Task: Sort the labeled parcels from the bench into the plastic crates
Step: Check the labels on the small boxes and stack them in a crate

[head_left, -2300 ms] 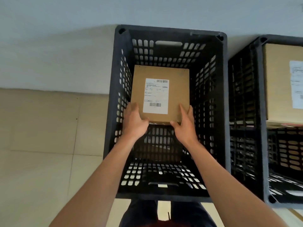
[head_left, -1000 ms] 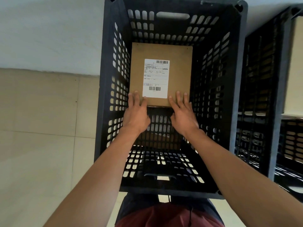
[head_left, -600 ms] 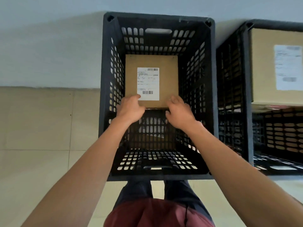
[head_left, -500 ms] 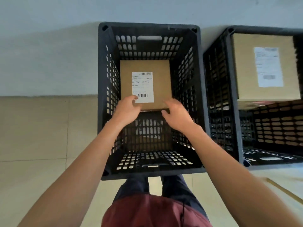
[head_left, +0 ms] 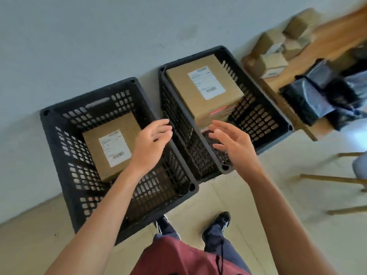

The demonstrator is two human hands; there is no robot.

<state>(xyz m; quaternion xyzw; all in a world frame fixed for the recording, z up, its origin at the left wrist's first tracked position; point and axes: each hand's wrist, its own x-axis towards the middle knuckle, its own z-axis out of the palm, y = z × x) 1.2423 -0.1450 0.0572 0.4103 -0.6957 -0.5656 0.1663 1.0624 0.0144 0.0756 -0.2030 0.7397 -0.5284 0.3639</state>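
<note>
Both hands, left hand (head_left: 153, 142) and right hand (head_left: 233, 143), hang empty with fingers relaxed above the crates (head_left: 190, 187); remaining labeled parcels (head_left: 273, 64) sit on the surface (head_left: 325, 46) up-right, nearer the right hand.

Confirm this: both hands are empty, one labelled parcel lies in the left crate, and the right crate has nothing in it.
Not quite. The right crate is not empty: the head view shows a labelled parcel on top of a stack inside it. The rest holds: the left hand and right hand hold nothing, and one parcel lies in the left crate.
</note>
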